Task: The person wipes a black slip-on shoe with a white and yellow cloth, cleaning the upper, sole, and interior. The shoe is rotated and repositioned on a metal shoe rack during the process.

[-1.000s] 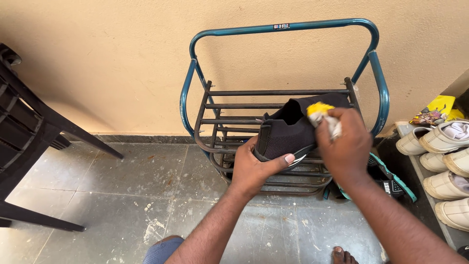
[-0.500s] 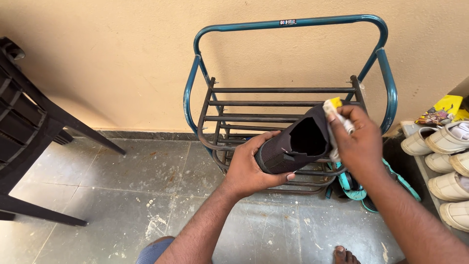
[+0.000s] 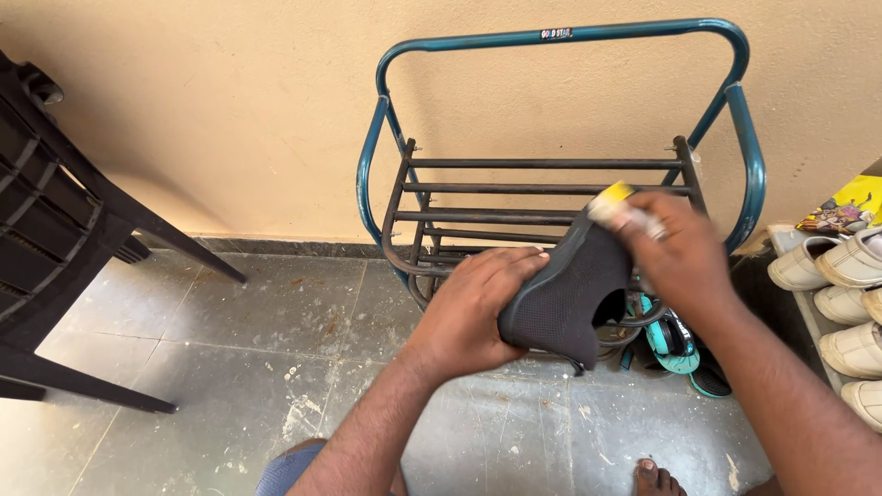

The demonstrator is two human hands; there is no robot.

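My left hand grips a black mesh slip-on shoe by its heel end, holding it in front of a blue and black metal shoe rack. The shoe is turned so its opening faces down and right. My right hand presses a yellow and white cloth against the upper end of the shoe. The hand is slightly blurred.
A black plastic chair stands at the left. Pale shoes lie in a row at the right, with a yellow packet behind them. Teal sandals lie under the rack. My bare toes show on the grey tiled floor.
My left hand has rolled the shoe over, so its opening now faces downward. My right hand with the cloth stays at the shoe's upper end, moving over it.
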